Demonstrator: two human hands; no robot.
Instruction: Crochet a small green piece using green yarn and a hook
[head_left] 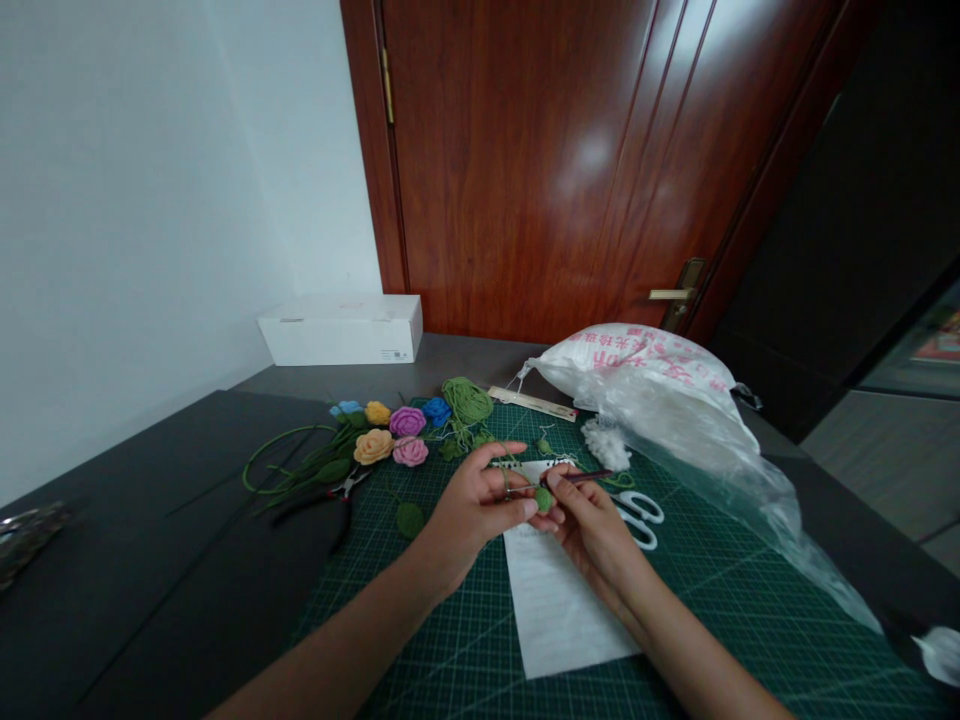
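My left hand (pixel 474 503) pinches a small green crocheted piece (pixel 544 499) between thumb and fingers, with the forefinger raised and green yarn running over it. My right hand (pixel 592 525) is closed round a dark red crochet hook (pixel 581 478), whose tip sits at the green piece. Both hands hover over a white sheet of paper (pixel 559 610) on a green cutting mat (pixel 720 610).
Crocheted roses (pixel 390 432) with green wire stems, a ball of green yarn (pixel 466 400), pliers (pixel 330 497), a green leaf (pixel 409 519), white scissors (pixel 641 515), a ruler (pixel 532 402), white stuffing (pixel 606 445) and a plastic bag (pixel 645 375) lie on the dark table. A white box (pixel 341 329) stands by the door.
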